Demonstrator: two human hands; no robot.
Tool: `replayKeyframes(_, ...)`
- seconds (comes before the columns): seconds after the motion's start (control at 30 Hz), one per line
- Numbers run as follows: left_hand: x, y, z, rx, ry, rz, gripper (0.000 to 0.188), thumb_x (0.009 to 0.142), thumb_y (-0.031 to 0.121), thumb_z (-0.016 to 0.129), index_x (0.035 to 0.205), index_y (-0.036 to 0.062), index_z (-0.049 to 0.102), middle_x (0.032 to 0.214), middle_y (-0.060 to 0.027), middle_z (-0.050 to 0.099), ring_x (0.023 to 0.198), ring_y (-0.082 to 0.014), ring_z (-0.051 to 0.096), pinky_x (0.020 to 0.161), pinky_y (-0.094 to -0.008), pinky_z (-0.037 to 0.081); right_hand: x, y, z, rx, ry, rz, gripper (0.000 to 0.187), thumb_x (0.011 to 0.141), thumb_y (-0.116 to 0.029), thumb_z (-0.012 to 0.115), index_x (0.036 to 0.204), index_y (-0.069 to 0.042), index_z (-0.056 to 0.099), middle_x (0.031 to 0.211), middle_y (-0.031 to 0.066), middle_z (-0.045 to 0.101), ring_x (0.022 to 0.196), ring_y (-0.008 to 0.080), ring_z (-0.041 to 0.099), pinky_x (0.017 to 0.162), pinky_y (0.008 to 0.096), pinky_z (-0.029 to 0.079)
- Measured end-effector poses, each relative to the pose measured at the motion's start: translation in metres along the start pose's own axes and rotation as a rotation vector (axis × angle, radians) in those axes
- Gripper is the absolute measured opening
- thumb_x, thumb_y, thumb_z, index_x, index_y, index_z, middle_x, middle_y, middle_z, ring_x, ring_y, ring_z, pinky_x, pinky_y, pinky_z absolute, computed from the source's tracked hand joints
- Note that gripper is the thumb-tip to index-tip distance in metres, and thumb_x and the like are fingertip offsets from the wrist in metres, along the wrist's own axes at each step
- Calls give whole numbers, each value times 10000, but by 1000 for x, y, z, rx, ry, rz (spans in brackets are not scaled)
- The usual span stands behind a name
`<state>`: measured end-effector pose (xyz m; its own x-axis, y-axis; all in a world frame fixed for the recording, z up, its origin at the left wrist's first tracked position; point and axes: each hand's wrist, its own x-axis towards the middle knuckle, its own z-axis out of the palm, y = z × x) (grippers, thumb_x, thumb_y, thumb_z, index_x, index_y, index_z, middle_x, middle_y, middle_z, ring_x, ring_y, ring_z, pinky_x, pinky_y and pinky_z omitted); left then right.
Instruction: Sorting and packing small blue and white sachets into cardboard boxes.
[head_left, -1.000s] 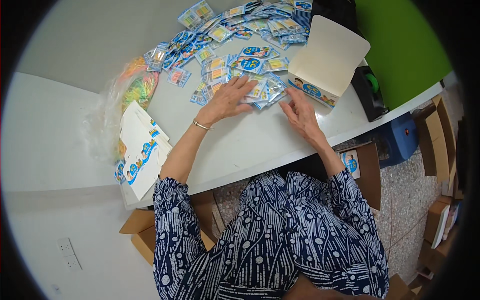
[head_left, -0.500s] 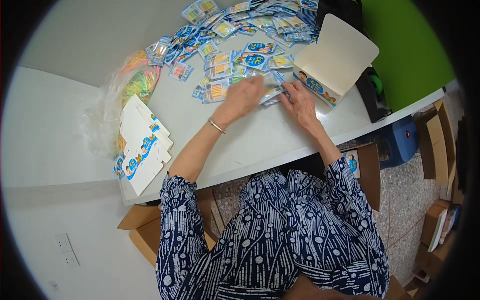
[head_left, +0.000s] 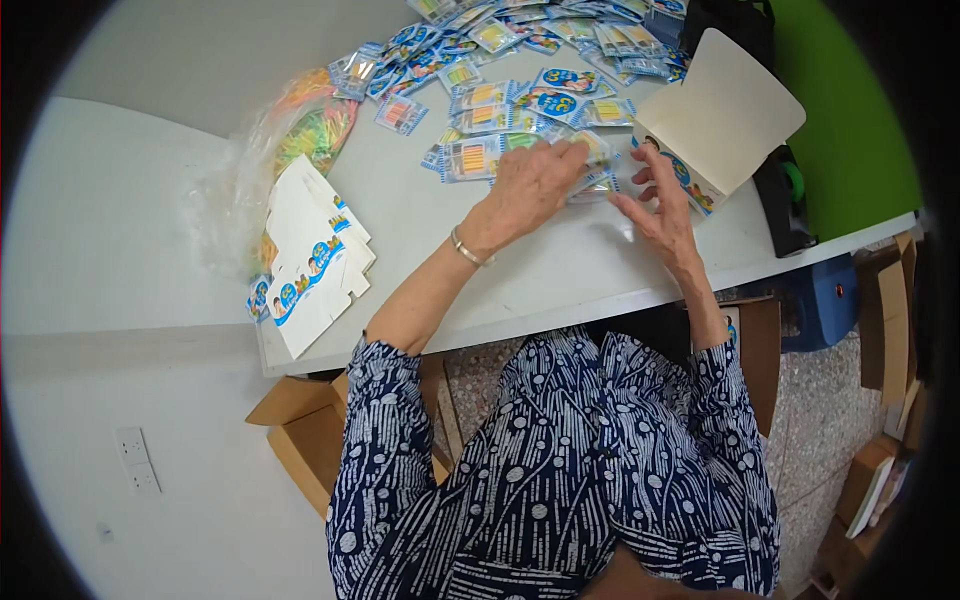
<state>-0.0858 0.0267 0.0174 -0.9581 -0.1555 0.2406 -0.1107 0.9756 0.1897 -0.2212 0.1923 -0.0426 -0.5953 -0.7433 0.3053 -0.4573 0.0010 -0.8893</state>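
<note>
My left hand [head_left: 530, 195] lies over a row of small clear-and-blue packets, fingers bent down and closed on a packet [head_left: 597, 152] by the fingertips. Part of that packet is hidden under the fingers. Just left of this hand, another packet [head_left: 475, 158] shows orange sticks inside. My right hand [head_left: 662, 208] is raised a little to the right, its fingers apart and nothing between them. It is between the row of packets and an open white-and-blue carton [head_left: 715, 115] whose large flap stands up.
A heap of similar packets [head_left: 495, 38] covers the back of the white table [head_left: 480, 290]. At left sit flat white cartons [head_left: 318, 262] and a clear bag of colourful sticks [head_left: 315, 135]. A black tape dispenser [head_left: 785, 205] stands at right. Cardboard boxes [head_left: 310, 445] are below.
The view has shifted, so the table sits further right. My right hand has lifted off the packets and spread its fingers. My left hand has moved right along the row.
</note>
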Motion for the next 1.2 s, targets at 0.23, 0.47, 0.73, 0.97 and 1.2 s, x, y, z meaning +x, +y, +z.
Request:
replayKeyframes(0.23, -47, 40, 32, -215, -191, 113, 353, 878, 166, 638, 1204, 64, 551, 1102, -116, 649, 941, -307, 652, 696, -411, 546, -44, 13, -17, -45, -377, -93, 448, 769, -126, 693, 1191, -28, 581, 1135, 117, 604, 1026, 279, 553, 900, 380, 457)
replayKeyframes(0.47, -22, 4, 33, -375, 153, -5, 518, 790, 330, 757, 1146, 9, 558, 1057, -170, 610, 911, -316, 631, 761, -409, 523, -42, 10, -16, -48, -344, -118, 320, 763, -110, 705, 1064, -57, 614, 918, 81, 590, 911, 269, 531, 794, 379, 444)
replayKeyframes(0.73, -15, -16, 38, -72, 119, 23, 399, 840, 230, 709, 1113, -27, 574, 1019, -194, 640, 860, -352, 622, 720, -430, 494, -39, 16, -16, -76, -377, -126, 382, 719, -101, 678, 1090, -54, 597, 1025, 80, 587, 997, 276, 533, 854, 360, 447)
replayKeyframes(0.97, -42, 13, 20, -302, -6, -2, 239, 894, 107, 605, 1097, -17, 629, 1017, -189, 667, 920, -362, 636, 778, -405, 515, -45, 13, -9, 22, -239, -148, 532, 673, -104, 689, 1187, -65, 559, 1138, 100, 569, 1066, 285, 530, 964, 373, 429)
replayKeyframes(1.2, -21, -3, 24, -146, -20, 389, 302, 897, 225, 641, 1103, 5, 635, 1076, -185, 624, 1032, -340, 586, 888, -405, 472, -43, 10, -10, 5, -323, 20, 493, 710, -129, 708, 1183, -76, 579, 1032, 90, 573, 1010, 264, 531, 902, 381, 435)
